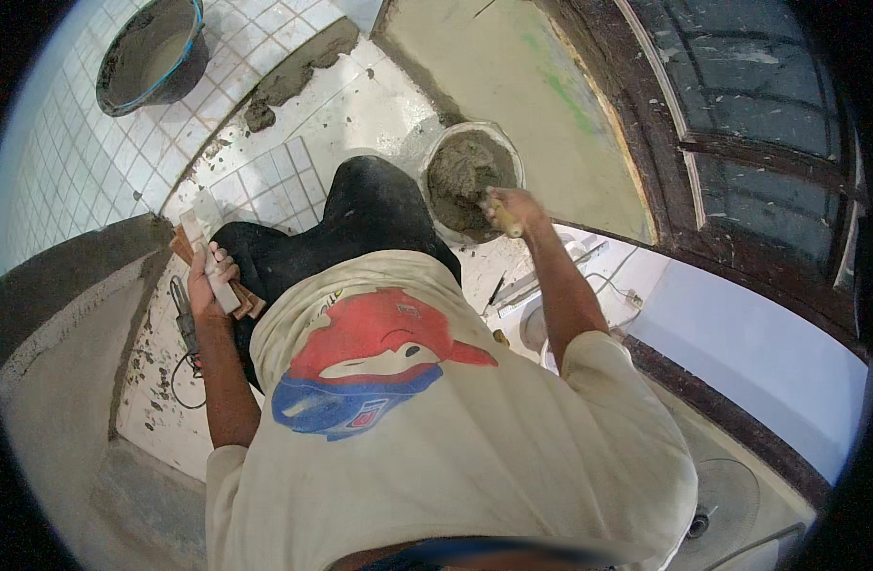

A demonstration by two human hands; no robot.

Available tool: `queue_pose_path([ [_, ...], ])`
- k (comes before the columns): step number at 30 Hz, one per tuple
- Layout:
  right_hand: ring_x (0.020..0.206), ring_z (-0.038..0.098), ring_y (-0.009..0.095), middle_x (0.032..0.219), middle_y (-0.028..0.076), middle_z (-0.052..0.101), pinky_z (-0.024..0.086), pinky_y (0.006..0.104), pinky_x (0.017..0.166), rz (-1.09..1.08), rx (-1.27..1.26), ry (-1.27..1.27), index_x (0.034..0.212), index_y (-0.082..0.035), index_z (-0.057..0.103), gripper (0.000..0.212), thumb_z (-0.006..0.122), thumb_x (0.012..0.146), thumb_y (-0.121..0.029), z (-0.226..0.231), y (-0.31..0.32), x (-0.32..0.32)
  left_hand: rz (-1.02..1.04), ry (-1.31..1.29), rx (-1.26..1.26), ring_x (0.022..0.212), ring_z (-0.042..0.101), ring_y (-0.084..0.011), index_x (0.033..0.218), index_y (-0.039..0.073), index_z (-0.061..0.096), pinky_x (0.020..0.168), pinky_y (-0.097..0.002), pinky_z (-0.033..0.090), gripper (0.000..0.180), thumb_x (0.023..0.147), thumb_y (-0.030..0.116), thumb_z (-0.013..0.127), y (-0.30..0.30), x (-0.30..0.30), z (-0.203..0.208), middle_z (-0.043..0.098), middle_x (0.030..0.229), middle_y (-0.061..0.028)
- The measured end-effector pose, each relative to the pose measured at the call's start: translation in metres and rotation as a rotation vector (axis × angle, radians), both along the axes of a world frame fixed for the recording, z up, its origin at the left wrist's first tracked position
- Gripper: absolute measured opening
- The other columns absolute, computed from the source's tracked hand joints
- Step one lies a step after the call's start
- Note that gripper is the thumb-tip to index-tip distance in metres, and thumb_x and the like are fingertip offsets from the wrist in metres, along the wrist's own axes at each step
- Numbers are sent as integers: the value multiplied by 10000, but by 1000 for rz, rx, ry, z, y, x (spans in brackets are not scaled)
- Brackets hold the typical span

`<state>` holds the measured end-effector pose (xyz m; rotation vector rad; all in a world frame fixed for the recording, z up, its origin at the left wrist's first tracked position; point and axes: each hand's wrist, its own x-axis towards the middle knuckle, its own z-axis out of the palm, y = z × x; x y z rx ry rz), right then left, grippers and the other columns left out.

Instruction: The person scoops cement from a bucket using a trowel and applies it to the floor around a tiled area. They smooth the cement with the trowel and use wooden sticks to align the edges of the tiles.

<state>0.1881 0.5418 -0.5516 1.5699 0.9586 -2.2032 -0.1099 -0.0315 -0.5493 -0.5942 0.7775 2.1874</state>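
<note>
– Cream T-shirt (551, 447), filling the lower middle, with a red and blue cap print (379, 333) across it. Past its hem come dark trousers (375, 205). What about the 2 hands?

– Right hand (515, 211): its fingers are clamped round the yellowish handle (506, 224) of a tool, over the mortar (463, 176). I can't tell the tool's shape, because its working end is lost against the grey.

– And where is that mortar?

– Heaped in a round bucket (519, 160) with a pale rim, ahead of the person and right of the knees, near a smooth olive-cream surface (513, 86).

– The other side?

– Left hand (213, 276), well apart from the bucket, just beside the trousers. Its fingers are curled tight round some narrow strips (193, 228), pale and reddish brown. I can't count them.

– Anything near it?

– A power tool (182, 312) with a dark cord, by the left forearm. Farther off, at top left, a black tub (187, 81) with a blue rim sits on white tiles (241, 52), grey residue coating its inside.

– Upper right?

– Dark-framed panes (751, 57), spattered with pale marks.
</note>
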Motion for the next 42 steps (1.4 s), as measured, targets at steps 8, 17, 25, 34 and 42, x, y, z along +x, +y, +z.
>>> queue_pose_path([
  [8, 666, 582, 166, 883, 75, 606, 480, 290, 502, -385, -238, 354, 1123, -41, 553, 362, 637, 1003, -372, -43, -50, -1, -20, 69, -215, 606, 495, -114, 1088, 15, 573, 494, -246, 415, 291, 1063, 304, 547, 6, 2, 16, 591, 813, -64],
  [17, 698, 599, 130, 885, 13, 653, 479, 282, 564, -133, 128, 217, 1219, -55, 631, 475, 585, 1016, -482, -10, -86, 35, -9, 47, -138, 625, 498, -121, 1107, 11, 569, 523, -253, 440, 278, 1047, 282, 574, 7, 2, 13, 578, 822, -63],
  [25, 615, 571, 116, 878, 46, 638, 471, 271, 489, 36, 142, 246, 1169, -14, 627, 365, 608, 1019, -346, 68, -79, 44, 21, -39, -114, 605, 484, -111, 1085, 5, 578, 520, -252, 426, 301, 1009, 291, 631, 4, 1, 6, 566, 799, -49],
  [34, 651, 606, 131, 854, 42, 657, 493, 274, 548, 832, 240, 320, 1127, 12, 680, 338, 656, 955, -278, 88, -71, -194, 162, -103, -4, 600, 517, -137, 1072, 13, 578, 508, -259, 444, 267, 1022, 275, 598, 6, 10, 6, 589, 808, -68],
  [42, 929, 718, 309, 1036, 159, 737, 577, 431, 793, 1552, 1556, 1140, 1188, -2, 683, 395, 684, 914, -287, -10, -144, -415, 195, -158, -63, 591, 524, -134, 1078, 23, 585, 496, -260, 440, 277, 1032, 296, 588, 9, 4, 10, 604, 793, -60],
])
